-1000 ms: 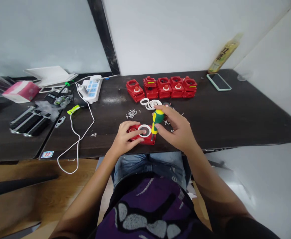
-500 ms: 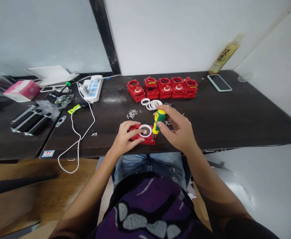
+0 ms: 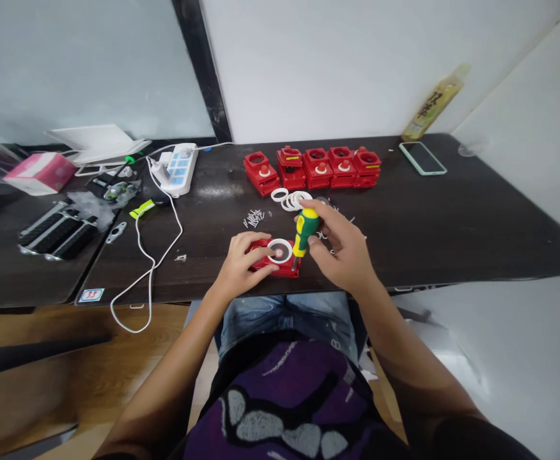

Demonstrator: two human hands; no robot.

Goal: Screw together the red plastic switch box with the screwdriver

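Observation:
A red plastic housing (image 3: 287, 271) with a white ring (image 3: 288, 243) around a dark round centre lies near the table's front edge. My left hand (image 3: 246, 263) grips its left side, with fingers reaching onto the ring and centre. In my right hand (image 3: 342, 246) is a green and yellow screwdriver (image 3: 305, 231), held nearly upright with its tip down at the housing's right side. Whether the tip sits in a screw is too small to tell. Beyond the hands lie loose white rings (image 3: 295, 200) and a small pile of screws (image 3: 254, 218).
Several red housings (image 3: 317, 171) stand in a row at the back. A power strip (image 3: 182, 169) with a white cable (image 3: 153, 262) is on the left, near black pedals (image 3: 57, 231) and a pink box (image 3: 40, 173). A phone (image 3: 422, 158) and a bottle (image 3: 436, 105) are at the back right.
My right thumb has shifted slightly on the screwdriver handle, which has turned a little. My left hand and the housing stay in place.

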